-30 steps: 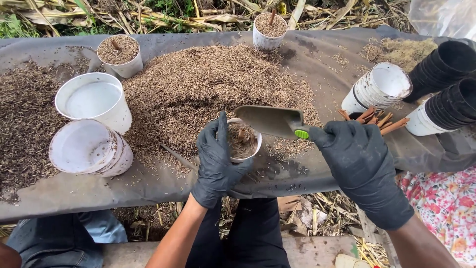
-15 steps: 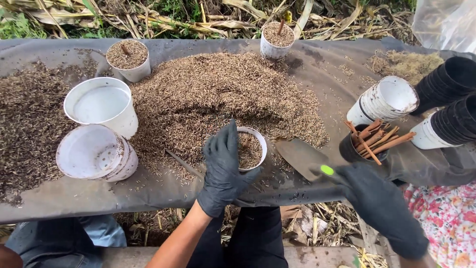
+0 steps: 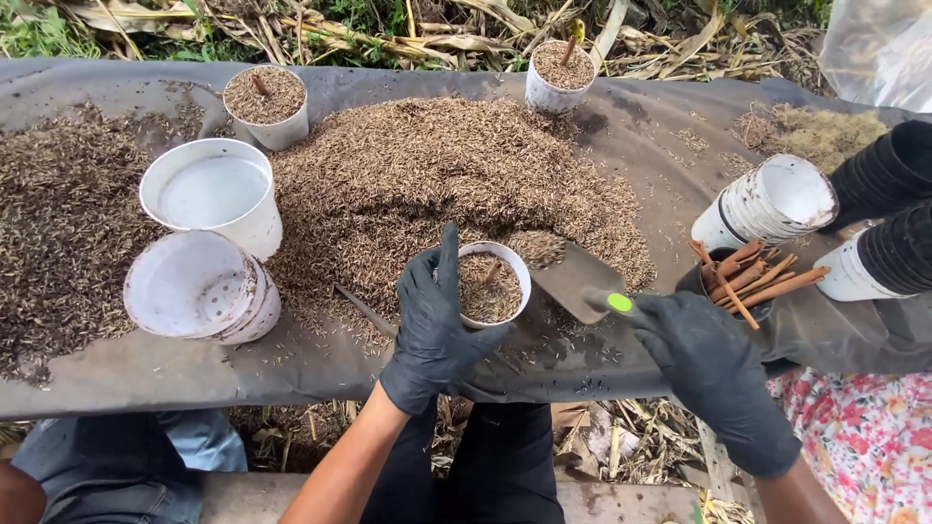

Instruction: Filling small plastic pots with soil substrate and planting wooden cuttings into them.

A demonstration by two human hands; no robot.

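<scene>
My left hand (image 3: 433, 323), in a black glove, grips a small white pot (image 3: 493, 283) partly filled with brown husks and a short stick. My right hand (image 3: 707, 367), also gloved, holds a grey trowel (image 3: 575, 276) by its handle with a green end. The trowel blade carries a small load of husks and lies just right of the pot, at the edge of the big husk pile (image 3: 442, 184) on the dark sheet (image 3: 320, 364).
Two filled white pots (image 3: 267, 105) (image 3: 560, 76) with sticks stand at the back. Empty white pots (image 3: 214, 199) (image 3: 199, 287) lie left. A stack of white pots (image 3: 772, 204), black pots (image 3: 898, 209) and a dark cup of brown sticks (image 3: 743, 277) sit right. A person's jeans (image 3: 126, 466) and flowered cloth (image 3: 869, 437) flank me.
The trowel went from tipped over the pot, down to the sheet at the right, then scooped into the husk pile beside the pot. My left hand kept hold of the pot.
</scene>
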